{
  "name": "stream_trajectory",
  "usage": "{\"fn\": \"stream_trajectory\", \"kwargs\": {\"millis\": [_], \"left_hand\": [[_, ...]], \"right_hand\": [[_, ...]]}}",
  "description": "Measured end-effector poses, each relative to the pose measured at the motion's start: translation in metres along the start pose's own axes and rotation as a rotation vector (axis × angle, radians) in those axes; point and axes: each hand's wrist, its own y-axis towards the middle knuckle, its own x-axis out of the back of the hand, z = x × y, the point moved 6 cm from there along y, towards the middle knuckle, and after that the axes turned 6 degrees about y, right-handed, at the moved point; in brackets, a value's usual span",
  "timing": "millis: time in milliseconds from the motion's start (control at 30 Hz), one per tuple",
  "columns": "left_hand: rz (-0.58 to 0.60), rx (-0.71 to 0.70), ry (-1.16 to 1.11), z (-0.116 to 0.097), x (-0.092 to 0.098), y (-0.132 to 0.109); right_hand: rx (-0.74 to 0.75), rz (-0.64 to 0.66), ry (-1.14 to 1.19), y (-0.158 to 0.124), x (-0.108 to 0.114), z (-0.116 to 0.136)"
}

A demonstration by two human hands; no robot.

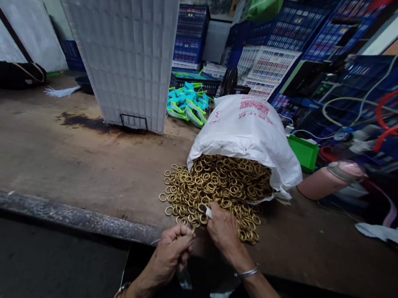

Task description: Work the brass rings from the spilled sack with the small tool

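Observation:
A heap of brass-coloured rings (212, 184) spills from the mouth of a white woven sack (245, 130) onto the table. My left hand (171, 251) is closed at the table's front edge, with a gold ring (192, 233) pinched at its fingertips. Just below that hand hangs a bit of clear plastic (184, 277). At the front of the heap, my right hand (223, 227) has its fingers closed around a small white piece with a dark end (206, 211). Whether that piece is a tool or a finger wrap, I cannot tell.
A tall white ribbed panel (124, 48) stands on a wire stand on the wooden table (55, 165). Turquoise and green pieces (188, 103) lie behind the sack. To the right are a pink bottle (329, 179), a green tray (302, 153) and red hoses. Stacked crates (267, 63) fill the back.

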Motion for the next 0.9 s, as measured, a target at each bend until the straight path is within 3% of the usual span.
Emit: {"fn": "stream_trajectory", "kwargs": {"millis": [200, 433, 900], "left_hand": [[-0.007, 0.006, -0.084, 0.002, 0.002, 0.004], [-0.036, 0.008, -0.166, -0.001, 0.01, 0.006], [-0.021, 0.006, -0.246, 0.0, 0.015, 0.014]], "right_hand": [[0.051, -0.065, -0.001, 0.001, -0.002, 0.003], [0.041, -0.013, -0.041, 0.008, -0.014, 0.004], [0.128, -0.138, 0.202, 0.004, -0.001, -0.003]]}}
